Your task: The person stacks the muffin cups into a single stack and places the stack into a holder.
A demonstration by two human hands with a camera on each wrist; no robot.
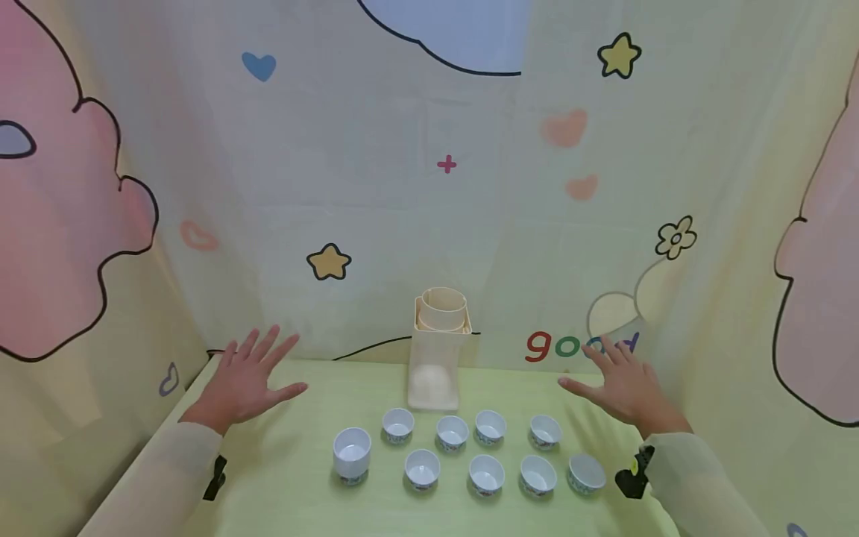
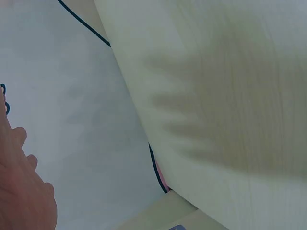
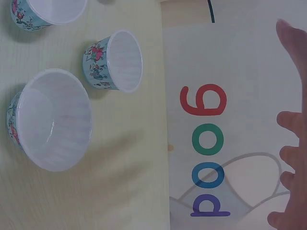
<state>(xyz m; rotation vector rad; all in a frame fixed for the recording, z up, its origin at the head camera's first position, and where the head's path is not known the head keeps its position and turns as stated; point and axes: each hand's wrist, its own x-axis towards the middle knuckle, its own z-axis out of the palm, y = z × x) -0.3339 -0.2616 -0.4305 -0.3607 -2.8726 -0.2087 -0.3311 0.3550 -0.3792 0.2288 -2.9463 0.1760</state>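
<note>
My left hand (image 1: pixel 244 380) hovers over the left side of the table with its fingers spread, and nothing is in it. Over the right side, my right hand (image 1: pixel 624 384) is likewise spread and holds nothing. Between and below them stand several small white bowls (image 1: pixel 486 474) in two loose rows, their outsides printed with flowers on light blue. The leftmost, a taller stack of bowls (image 1: pixel 352 447), rises above the others. Nearest my right hand are a front bowl (image 3: pixel 55 120) and a back bowl (image 3: pixel 125 62). Only the edge of my left hand (image 2: pixel 24 187) shows in its wrist view.
A cream plastic stand (image 1: pixel 432 373) with a round open cup-like top (image 1: pixel 444 309) is at the table's back edge, behind the bowls. Printed curtains (image 1: pixel 403 149) enclose the pale table (image 1: pixel 282 477) at the back and both sides. Dark wrist straps (image 1: pixel 633 473) show at the sleeves.
</note>
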